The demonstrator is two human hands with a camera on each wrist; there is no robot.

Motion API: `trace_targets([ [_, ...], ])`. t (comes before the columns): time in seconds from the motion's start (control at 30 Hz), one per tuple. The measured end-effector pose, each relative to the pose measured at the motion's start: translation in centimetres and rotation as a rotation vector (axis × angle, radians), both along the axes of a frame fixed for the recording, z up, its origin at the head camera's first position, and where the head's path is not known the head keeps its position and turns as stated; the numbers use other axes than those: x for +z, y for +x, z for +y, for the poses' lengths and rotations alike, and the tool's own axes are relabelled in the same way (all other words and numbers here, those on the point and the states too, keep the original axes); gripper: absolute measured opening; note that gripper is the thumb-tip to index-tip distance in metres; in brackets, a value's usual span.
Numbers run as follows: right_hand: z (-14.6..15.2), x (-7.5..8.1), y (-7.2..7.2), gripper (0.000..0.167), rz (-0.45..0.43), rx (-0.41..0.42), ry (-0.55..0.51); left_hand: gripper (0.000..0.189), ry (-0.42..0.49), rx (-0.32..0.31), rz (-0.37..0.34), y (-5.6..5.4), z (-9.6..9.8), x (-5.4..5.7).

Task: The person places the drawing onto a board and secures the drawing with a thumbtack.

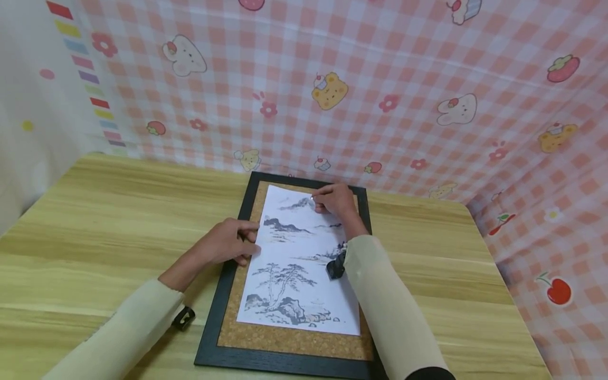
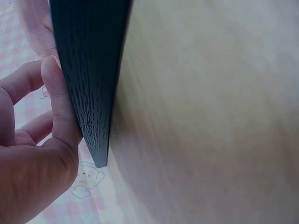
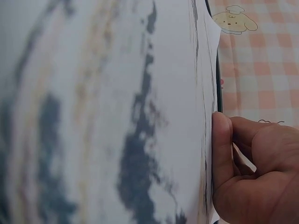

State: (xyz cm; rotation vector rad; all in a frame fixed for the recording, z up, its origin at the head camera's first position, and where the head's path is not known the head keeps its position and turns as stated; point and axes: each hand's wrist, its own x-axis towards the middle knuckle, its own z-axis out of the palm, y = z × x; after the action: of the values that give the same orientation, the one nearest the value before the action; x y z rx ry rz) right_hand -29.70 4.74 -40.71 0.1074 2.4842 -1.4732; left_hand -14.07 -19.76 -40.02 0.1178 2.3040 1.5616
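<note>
A white sheet of paper (image 1: 280, 250) printed with ink-style mountains, pine trees and rocks lies on a cork board (image 1: 294, 340) in a black frame (image 1: 280, 361). Against the sheet's left edge, my left hand (image 1: 228, 241) rests with its fingertips, fingers extended and apart. My right hand (image 1: 336, 201) is at the sheet's upper right, fingers curled, pinching a tiny white object (image 1: 311, 198) too small to identify. In the right wrist view, the thumb and fingers of that hand (image 3: 259, 163) come together at the paper's surface. The left wrist view catches the left thumb (image 2: 60, 102) beside the frame's black side.
The board lies on a wood-grain table (image 1: 119, 237), its far end close to a pink checked cloth (image 1: 285, 79) with cartoon prints. More of this cloth hangs at the right. A white wall covering (image 1: 38, 105) stands at the left.
</note>
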Motion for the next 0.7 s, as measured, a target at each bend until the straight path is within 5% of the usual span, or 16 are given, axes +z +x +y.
trace_targets([
  [0.7,0.04,0.07,-0.01,0.013,0.008,0.009,0.025,0.063,-0.001,0.006,-0.011,-0.11,0.01,-0.02],
])
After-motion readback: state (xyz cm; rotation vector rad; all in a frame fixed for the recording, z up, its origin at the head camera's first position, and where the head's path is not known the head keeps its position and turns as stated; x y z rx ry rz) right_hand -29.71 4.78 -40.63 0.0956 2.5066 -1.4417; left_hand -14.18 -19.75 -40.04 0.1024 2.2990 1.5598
